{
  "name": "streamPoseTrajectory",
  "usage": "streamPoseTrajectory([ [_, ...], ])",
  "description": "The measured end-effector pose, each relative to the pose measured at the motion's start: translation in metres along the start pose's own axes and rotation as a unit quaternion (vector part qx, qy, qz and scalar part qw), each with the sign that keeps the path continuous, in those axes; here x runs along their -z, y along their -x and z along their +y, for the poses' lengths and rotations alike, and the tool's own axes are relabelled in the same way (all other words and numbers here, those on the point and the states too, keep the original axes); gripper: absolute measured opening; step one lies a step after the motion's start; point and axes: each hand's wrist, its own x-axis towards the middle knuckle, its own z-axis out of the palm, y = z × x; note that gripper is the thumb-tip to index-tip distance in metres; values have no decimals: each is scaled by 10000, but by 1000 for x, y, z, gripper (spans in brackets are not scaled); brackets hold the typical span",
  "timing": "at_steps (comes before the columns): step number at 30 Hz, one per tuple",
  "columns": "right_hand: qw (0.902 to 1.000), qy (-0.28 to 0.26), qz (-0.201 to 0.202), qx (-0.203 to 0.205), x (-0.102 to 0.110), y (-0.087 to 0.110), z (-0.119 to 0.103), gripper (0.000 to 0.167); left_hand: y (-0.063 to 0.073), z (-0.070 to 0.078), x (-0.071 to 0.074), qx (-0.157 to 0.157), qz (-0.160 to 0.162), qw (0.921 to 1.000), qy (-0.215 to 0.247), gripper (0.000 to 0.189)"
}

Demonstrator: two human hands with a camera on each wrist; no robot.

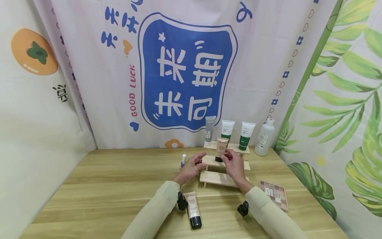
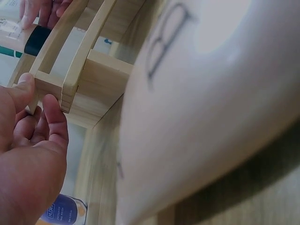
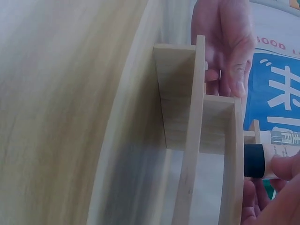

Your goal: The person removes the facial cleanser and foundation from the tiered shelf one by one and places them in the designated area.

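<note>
In the head view my right hand (image 1: 233, 163) grips a small BB cream tube (image 1: 222, 146), cap down, on the middle step of a wooden tiered stand (image 1: 219, 178). The tube's black cap (image 3: 253, 161) meets that step in the right wrist view. My left hand (image 2: 35, 154) holds the stand's left end, thumb on the step's edge and fingers curled beneath. A larger BB cream tube (image 1: 192, 209) lies on the table in front of the stand. Behind my left hand stands a nail polish bottle (image 2: 65, 209) with a white cap.
On the top step stand a grey tube (image 1: 210, 129) and two white-and-green tubes, one (image 1: 246, 134) at the right end. A clear bottle (image 1: 264, 139) stands right of the stand. An eyeshadow palette (image 1: 274, 195) lies near my right forearm. Printed curtains hang around the table (image 1: 113, 186).
</note>
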Motion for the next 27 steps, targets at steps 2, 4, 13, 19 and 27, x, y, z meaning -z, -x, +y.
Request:
streamPoseTrajectory([
  [2,10000,-5,25,-81,1,3,-2,31,0,-1,0,1,-4,10000,-9,54],
  [4,9999,-15,1,-109,4,8,-7,30,0,-1,0,11,-10,10000,-31,54],
  [13,9878,-408,-1473,-294,22,55,-40,16,0,0,1,-5,-19,10000,68,54],
  [19,9637,-365,-2634,-217,33,81,-46,15,0,0,2,30,-18,10000,37,54],
  [27,9321,-245,-3614,17,31,106,-40,10,-1,0,2,-36,55,10000,-37,54],
])
